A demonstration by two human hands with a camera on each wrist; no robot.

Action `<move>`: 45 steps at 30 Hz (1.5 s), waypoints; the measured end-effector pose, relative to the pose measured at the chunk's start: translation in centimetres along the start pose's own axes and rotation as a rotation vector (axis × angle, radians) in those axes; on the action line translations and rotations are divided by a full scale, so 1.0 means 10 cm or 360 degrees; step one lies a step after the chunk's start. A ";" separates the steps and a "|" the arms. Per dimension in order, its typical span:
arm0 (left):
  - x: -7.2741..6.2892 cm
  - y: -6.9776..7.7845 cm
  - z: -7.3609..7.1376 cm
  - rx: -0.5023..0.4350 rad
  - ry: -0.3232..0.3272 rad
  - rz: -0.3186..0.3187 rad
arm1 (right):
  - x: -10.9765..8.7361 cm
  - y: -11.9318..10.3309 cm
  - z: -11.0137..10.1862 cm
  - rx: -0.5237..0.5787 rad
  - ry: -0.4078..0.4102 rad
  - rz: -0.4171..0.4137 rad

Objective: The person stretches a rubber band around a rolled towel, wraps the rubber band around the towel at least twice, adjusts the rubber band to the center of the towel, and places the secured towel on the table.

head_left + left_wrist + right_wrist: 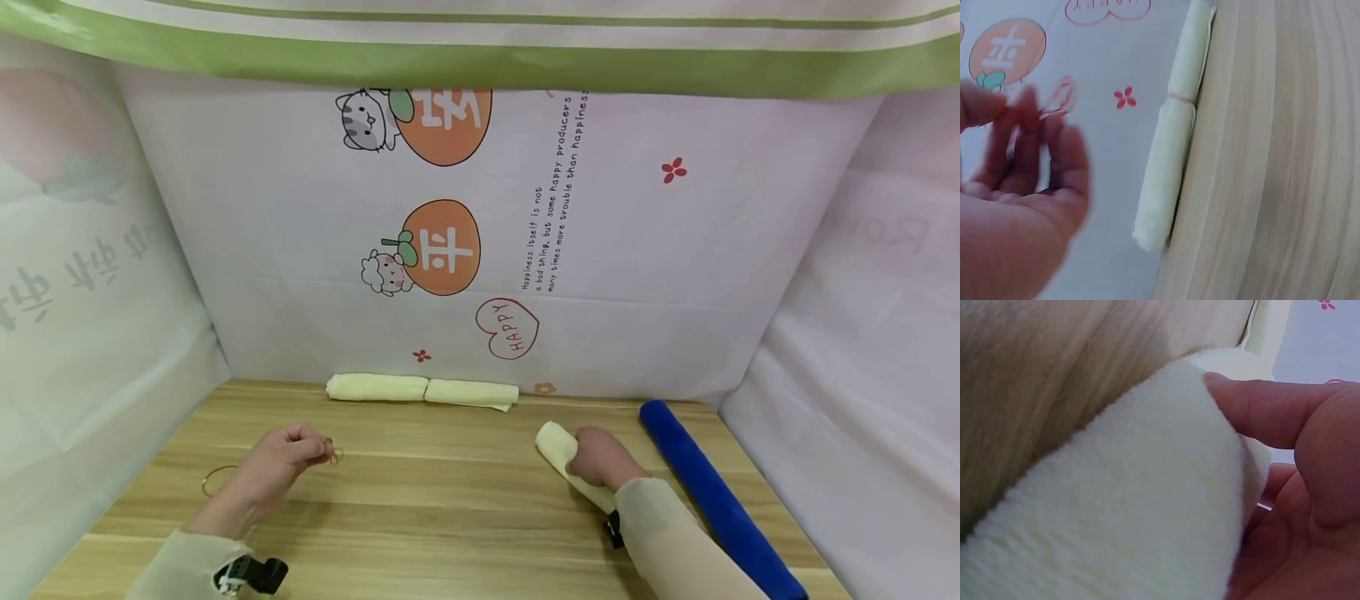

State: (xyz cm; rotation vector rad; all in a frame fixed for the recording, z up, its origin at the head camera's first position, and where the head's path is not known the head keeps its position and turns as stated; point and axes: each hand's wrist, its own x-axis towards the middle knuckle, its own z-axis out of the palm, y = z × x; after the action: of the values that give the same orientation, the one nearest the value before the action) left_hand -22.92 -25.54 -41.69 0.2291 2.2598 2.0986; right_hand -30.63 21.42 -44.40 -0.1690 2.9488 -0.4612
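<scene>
My left hand (273, 467) is over the left part of the table, thumb and fingertips pinching a thin reddish rubber band (1063, 97). A loop of it sticks out past the fingers. On the right, my right hand (602, 458) grips a rolled pale yellow towel (557, 443) lying slantwise. The right wrist view shows the thumb on top of this fluffy towel (1129, 494) and the other fingers at its far side, partly hidden.
Along the back wall lies another pale yellow towel roll (375, 387), cinched at its middle by a band. A long blue roll (716, 492) lies at the right table edge. Beside the left forearm is a thin loop (206, 480). Printed white sheets (622, 250) enclose the wooden table (420, 517).
</scene>
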 end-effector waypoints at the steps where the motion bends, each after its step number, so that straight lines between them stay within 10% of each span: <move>1: 0.00 0.02 0.03 -0.0014 0.0051 0.0048 | 0.00 0.00 0.00 0.0003 -0.0002 0.0002; 6: 0.02 0.09 0.13 -0.0232 0.0272 0.0351 | 0.00 0.01 0.01 0.0015 -0.0005 -0.0002; 10: 0.05 0.12 0.16 -0.0532 0.0198 0.0527 | 0.00 0.01 0.01 0.0013 -0.0003 -0.0008; 25: 0.14 0.14 0.19 -0.0956 -0.0161 0.0506 | -0.01 0.01 0.02 0.0004 0.0003 -0.0010; 41: 0.12 0.15 0.23 -0.0578 -0.0547 0.0398 | -0.01 0.02 0.04 0.0026 0.0008 0.0009; 45: 0.10 0.16 0.29 -0.0447 -0.0471 0.0311 | -0.01 0.01 0.04 0.0019 0.0007 0.0011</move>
State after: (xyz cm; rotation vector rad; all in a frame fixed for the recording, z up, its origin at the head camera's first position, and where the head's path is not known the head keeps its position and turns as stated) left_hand -23.41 -22.44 -40.25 0.7170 1.8192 2.2619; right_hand -30.47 21.44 -44.83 -0.1565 2.9491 -0.4791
